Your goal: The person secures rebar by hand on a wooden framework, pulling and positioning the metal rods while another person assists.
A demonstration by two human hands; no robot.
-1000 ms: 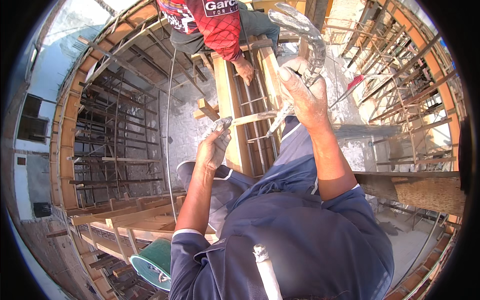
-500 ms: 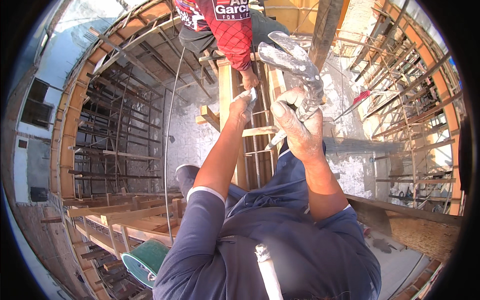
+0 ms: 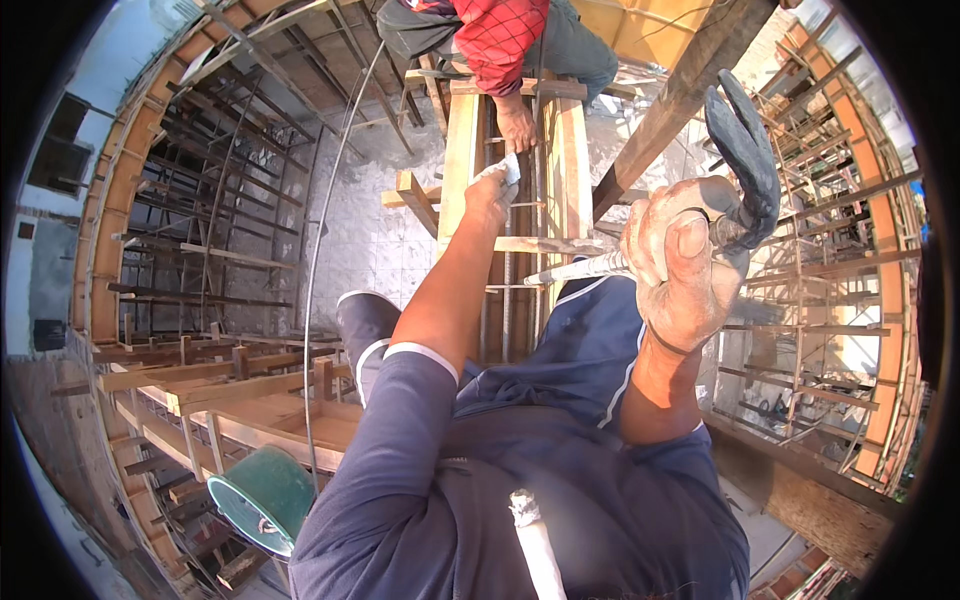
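Observation:
My left hand (image 3: 493, 192) reaches forward over a wooden beam form (image 3: 459, 150), pinching a small pale object (image 3: 508, 168). Just beyond it is the hand (image 3: 517, 125) of a person in a red shirt (image 3: 497, 35) who sits on the form facing me. I cannot tell whether that hand touches the object. My right hand (image 3: 685, 270) is raised close to the camera, closed around the pale handle of a dark claw hammer (image 3: 745, 150) whose head points up.
Steel bars run inside the form between its side boards (image 3: 575, 150). A slanted timber (image 3: 690, 90) crosses at the upper right. A green bucket (image 3: 265, 495) rests on planks at the lower left. A thin bent rod (image 3: 318, 260) rises on the left. Scaffolding surrounds us, far above the ground.
My left arm has stretched forward from near my knee to the other person's hand. My right hand with the hammer has swung right and nearer the camera.

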